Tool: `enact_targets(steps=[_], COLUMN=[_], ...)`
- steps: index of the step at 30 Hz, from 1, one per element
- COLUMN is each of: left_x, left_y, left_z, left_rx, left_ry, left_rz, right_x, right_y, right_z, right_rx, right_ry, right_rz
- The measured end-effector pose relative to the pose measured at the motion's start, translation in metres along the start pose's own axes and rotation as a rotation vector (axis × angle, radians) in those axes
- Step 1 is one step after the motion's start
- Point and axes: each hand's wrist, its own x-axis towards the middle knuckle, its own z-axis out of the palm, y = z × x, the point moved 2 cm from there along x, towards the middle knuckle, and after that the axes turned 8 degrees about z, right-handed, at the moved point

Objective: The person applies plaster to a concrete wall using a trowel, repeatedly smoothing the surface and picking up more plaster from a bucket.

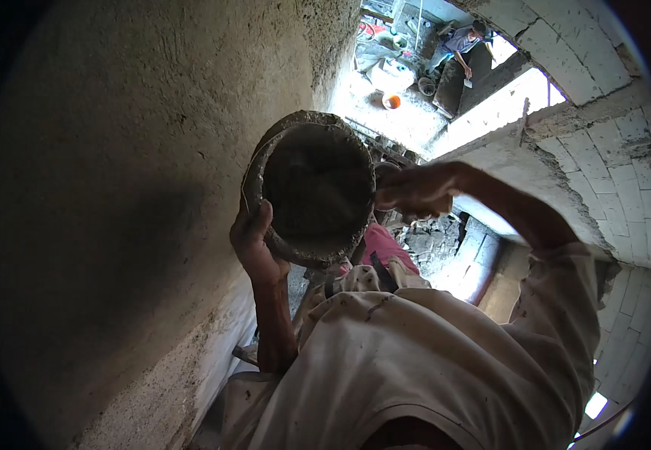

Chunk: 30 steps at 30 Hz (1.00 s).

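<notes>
A round bucket (279, 133), its rim crusted with dried mortar, is held up in front of my chest with its mouth facing me. Its inside is dark, and I cannot tell how much is in it. My left hand (256, 244) grips the lower left of the rim, thumb over the edge. Beside the opposite side of the rim is my right hand (419, 189), its fingers curled closed. Whatever those fingers hold is hidden in shadow. I cannot tell whether this hand touches the bucket.
A rough plastered wall (115, 112) rises close on my left. Block walls (603, 161) stand on the right. Far below, another person (459, 41) bends near an orange bucket (391, 100) and other containers. Broken rubble (430, 244) lies below my right arm.
</notes>
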Motion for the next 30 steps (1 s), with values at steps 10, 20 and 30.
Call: enact_targets(steps=[10, 20, 30], left_x=[-0.004, 0.021, 0.049], left_y=[-0.023, -0.003, -0.009], left_z=[-0.009, 0.032, 0.035], left_rx=[-0.016, -0.153, -0.052], left_ry=[-0.045, 0.034, 0.121], left_rz=[-0.067, 0.04, 0.01], right_x=[0.061, 0.026, -0.198], right_y=[0.084, 0.06, 0.038], right_z=[0.078, 0.075, -0.045], right_rx=[0.713, 1.005, 1.154], right_ry=[-0.282, -0.373, 0.752], right_rz=[-0.248, -0.549, -1.517])
